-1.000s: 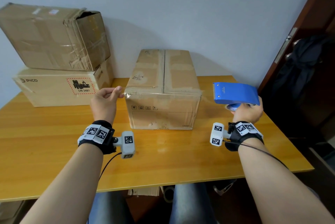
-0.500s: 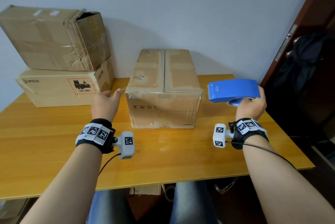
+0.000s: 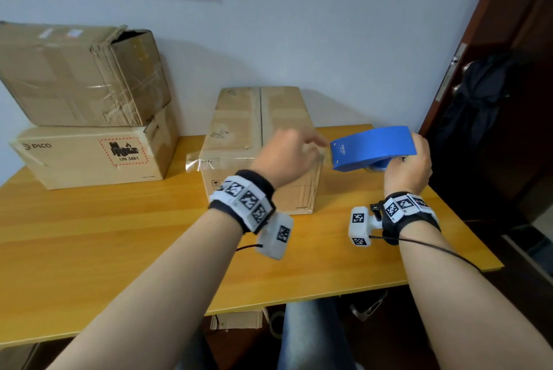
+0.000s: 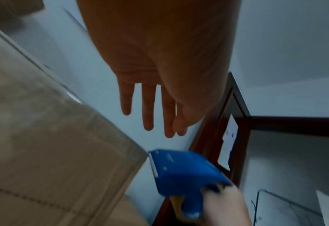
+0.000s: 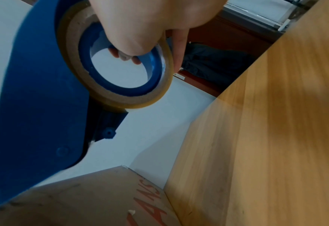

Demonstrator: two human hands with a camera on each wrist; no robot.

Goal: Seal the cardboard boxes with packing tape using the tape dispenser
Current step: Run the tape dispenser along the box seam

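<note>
Left hand [image 3: 287, 157] hovers with straight fingers over the cardboard box [image 3: 239, 130], while right hand [image 3: 408, 170] grips the blue tape dispenser [image 3: 372, 146] just beside it.

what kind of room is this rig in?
Likely a small office or spare room used for packing: a wooden desk against a plain wall, stacked cardboard boxes, and a dark wooden door with something dark on its handle.

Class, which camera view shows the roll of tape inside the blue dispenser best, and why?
The right wrist view: the tape roll fills the frame inside the blue dispenser, gripped by the right hand. The head view shows mainly the dispenser's cover; the left wrist view shows a blurred dispenser, no clear roll.
</note>
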